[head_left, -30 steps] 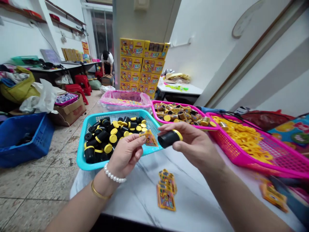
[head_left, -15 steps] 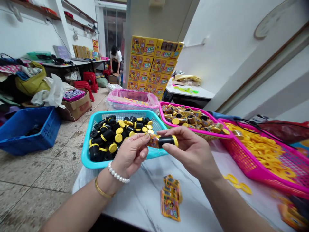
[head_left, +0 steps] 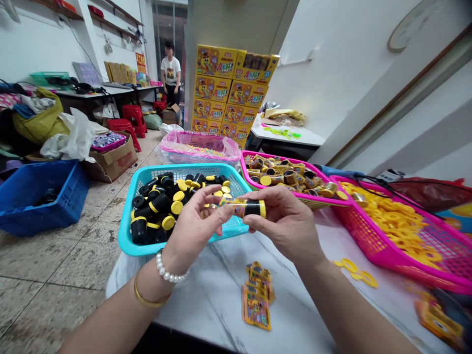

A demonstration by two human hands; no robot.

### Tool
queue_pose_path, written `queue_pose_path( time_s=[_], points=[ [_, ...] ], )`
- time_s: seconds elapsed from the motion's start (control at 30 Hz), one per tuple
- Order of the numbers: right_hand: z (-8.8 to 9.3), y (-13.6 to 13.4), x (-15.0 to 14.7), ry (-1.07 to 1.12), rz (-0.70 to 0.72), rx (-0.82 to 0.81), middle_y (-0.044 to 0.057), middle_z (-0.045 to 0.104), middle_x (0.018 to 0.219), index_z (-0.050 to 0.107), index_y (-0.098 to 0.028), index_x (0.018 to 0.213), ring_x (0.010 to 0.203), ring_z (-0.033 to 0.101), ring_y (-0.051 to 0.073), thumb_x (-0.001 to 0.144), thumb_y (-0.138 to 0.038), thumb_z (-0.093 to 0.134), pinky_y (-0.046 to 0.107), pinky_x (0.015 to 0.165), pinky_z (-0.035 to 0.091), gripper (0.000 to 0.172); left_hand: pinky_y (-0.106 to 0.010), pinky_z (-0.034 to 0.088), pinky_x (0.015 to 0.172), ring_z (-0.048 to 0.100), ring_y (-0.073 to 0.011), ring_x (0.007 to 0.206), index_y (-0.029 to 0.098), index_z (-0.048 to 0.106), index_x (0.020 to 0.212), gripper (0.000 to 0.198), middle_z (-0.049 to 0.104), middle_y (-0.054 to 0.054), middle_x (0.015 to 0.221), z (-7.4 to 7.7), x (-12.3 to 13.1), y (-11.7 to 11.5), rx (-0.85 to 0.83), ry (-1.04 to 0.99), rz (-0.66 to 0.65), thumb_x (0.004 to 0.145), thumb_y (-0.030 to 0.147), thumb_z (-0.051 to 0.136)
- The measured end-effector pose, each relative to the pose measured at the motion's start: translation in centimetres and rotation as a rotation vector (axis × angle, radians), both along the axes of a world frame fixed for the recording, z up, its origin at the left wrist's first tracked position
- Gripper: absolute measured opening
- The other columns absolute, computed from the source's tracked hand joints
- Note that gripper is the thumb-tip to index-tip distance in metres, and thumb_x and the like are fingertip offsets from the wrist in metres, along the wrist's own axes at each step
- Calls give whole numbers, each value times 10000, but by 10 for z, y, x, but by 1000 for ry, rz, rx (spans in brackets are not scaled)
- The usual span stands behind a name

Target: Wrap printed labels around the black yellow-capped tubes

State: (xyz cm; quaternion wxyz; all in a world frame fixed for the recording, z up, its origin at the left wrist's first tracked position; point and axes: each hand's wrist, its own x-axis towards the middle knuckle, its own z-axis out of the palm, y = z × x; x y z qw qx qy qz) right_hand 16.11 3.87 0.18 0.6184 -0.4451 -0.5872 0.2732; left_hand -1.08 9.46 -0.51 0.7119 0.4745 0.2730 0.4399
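A black cylinder (head_left: 252,208) with a yellow end and a printed yellow label lies sideways between my hands. My right hand (head_left: 285,221) pinches its yellow end between thumb and fingers. The fingers of my left hand (head_left: 195,221) close on the labelled end. Just behind is a turquoise basket (head_left: 127,231) of black cylinders (head_left: 160,203) with yellow caps. On the white marbled table (head_left: 206,295), below my hands, lies a small overlapping pile of printed labels (head_left: 256,307).
A pink basket (head_left: 308,199) holds labelled cylinders; another pink basket (head_left: 387,250) holds yellow rings. Loose yellow rings (head_left: 368,279) lie on the table. Yellow boxes (head_left: 214,88) are stacked behind. A blue crate (head_left: 73,196) is on the floor; a person (head_left: 170,73) stands farther back.
The label now lies further along the black cylinder, and my left hand has turned, its fingers now behind it. The person in the back has straightened up. The view has shifted slightly.
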Motion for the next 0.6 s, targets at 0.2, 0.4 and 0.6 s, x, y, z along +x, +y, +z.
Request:
queue_pose_path(
  time_s=[0.2, 0.4, 0.6],
  points=[
    [0, -2, 5, -200, 72, -76, 60, 650, 1094, 735, -258, 1114, 879, 688, 159, 842, -274, 773, 280, 725, 630, 276, -243, 447, 579, 544, -96, 589, 140, 715, 919, 315, 646, 6, 689, -1, -2, 5, 32, 115, -64, 718, 360, 816],
    [2, -5, 5, -468, -9, 44, 44, 718, 1020, 702, -256, 1148, 891, 703, 183, 820, -214, 792, 315, 760, 633, 343, -294, 508, 809, 635, -181, 913, 151, 724, 964, 316, 717, -57, 979, 0, 0, -2, 166, 168, -34, 684, 258, 825],
    [0, -1, 6, -591, -60, 289, 52, 765, 1005, 730, -254, 1057, 920, 732, 208, 808, -119, 774, 346, 809, 616, 287, -252, 472, 606, 575, -120, 653, 133, 661, 1040, 391, 670, -28, 796, 2, -6, 3, 108, 196, -167, 831, 460, 706]
  ],
)
